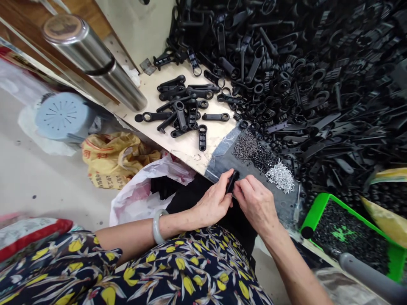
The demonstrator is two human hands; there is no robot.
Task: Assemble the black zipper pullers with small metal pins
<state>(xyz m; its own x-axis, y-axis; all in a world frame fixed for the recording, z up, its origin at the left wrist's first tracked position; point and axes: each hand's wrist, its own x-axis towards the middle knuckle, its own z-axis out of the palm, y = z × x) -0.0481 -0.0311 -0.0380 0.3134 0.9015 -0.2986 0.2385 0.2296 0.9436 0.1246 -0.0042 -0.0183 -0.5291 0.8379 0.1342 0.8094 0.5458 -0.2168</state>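
Note:
Close to the table's front edge, my left hand [213, 201] is closed around a black plastic part [232, 181], held upright between thumb and fingers. My right hand [256, 201] pinches against the near side of that part; whatever lies between its fingertips is hidden or too small to name. Just beyond both hands, a dark cloth mat [219, 159] carries a heap of brown-grey small pieces [246, 146], a heap of small black pieces [263, 157] and a heap of silvery pins [280, 177].
Black plastic handle-like parts [179, 114] lie loosely piled on the pale tabletop [187, 159]. A huge mound of black parts [286, 76] fills the right. A steel flask [95, 59] stands left; a green tray [318, 212] of black bits sits right. Bags [108, 161] and a blue stool [63, 114] are below.

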